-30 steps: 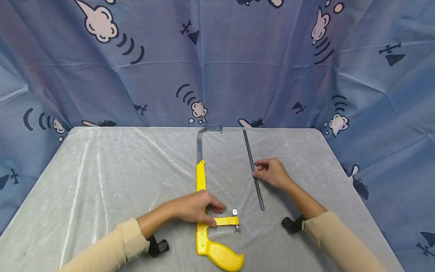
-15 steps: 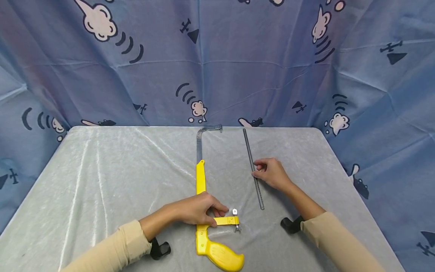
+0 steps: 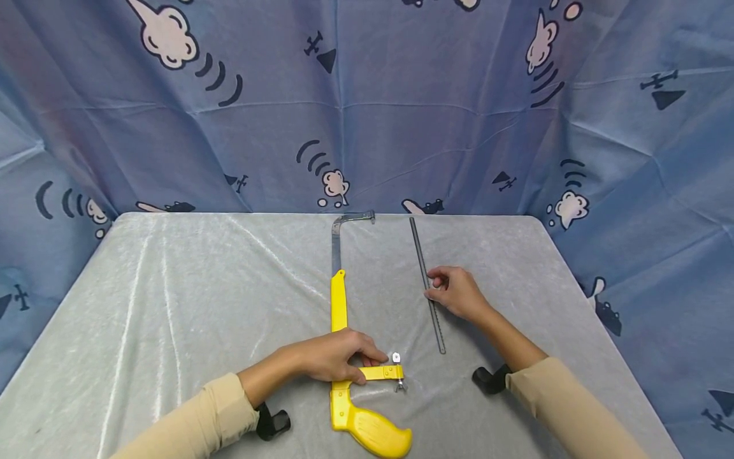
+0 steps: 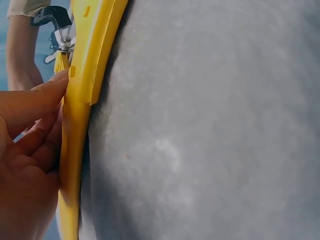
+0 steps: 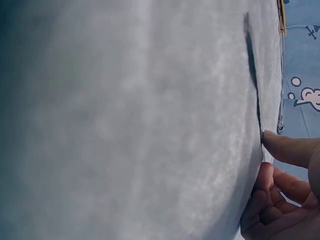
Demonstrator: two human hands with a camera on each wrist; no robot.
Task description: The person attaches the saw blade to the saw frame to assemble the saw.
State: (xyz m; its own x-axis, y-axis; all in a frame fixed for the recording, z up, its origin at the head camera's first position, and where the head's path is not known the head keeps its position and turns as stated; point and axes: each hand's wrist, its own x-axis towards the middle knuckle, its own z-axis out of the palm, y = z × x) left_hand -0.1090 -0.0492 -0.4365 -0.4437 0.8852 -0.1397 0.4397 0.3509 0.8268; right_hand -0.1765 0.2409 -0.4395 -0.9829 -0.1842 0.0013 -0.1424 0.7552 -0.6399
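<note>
A yellow hacksaw frame [image 3: 339, 299] without a blade lies on the table, handle [image 3: 378, 432] toward me and bent metal end [image 3: 354, 217] at the far edge. My left hand [image 3: 339, 354] grips it where the short arm branches off. In the left wrist view, the thumb presses the yellow frame [image 4: 75, 135] with fingers curled behind. A pin [image 3: 396, 357] and wing nut [image 3: 400, 386] sit at the arm's tip. To the right, my right hand [image 3: 459, 293] pinches a thin grey hacksaw blade [image 3: 419, 252] near its middle; the right wrist view shows the blade [image 5: 254, 80] edge-on.
Pale grey velvety cloth [image 3: 218, 306] covers the table, with creases on the left. A blue patterned curtain [image 3: 401, 146] hangs right behind its far edge. Black wrist mounts [image 3: 274, 422] protrude below both sleeves.
My left hand has shifted slightly toward me and right, its fingertips closer to the pin. The blade has rolled a little, so its face looks lighter; my right hand has hardly moved.
</note>
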